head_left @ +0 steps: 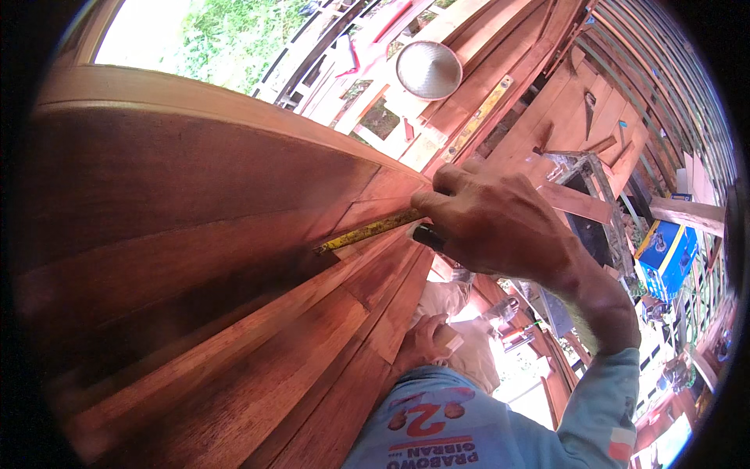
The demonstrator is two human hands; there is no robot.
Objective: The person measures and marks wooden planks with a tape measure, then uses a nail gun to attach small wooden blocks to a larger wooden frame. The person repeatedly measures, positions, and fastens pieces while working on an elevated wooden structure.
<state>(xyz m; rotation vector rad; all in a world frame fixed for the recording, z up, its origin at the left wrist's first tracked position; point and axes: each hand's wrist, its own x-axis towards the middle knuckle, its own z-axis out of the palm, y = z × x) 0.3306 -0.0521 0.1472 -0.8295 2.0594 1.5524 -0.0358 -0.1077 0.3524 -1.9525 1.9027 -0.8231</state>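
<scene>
My right hand (pixel 496 223) is closed around a tape measure (pixel 426 236), whose dark case shows only partly below the fingers. Its yellow blade (pixel 367 233) runs out to the left, and the tip lies against the reddish-brown plank wall (pixel 195 187) near a ledge of boards. Lower down, close to my blue shirt, my left hand (pixel 422 342) is curled beside the boards. A small pale block, apparently wood (pixel 449 339), shows at its fingers. Part of that hand is hidden by the shirt and shadow.
Long wooden boards (pixel 305 336) slope along the lower left. Beyond the wall are a round metal-looking lid or basin (pixel 429 70) and a yellow spirit level (pixel 480 116) on planks. At right stand a dark-framed work stand (pixel 586 195) and a blue-and-yellow box (pixel 666 258).
</scene>
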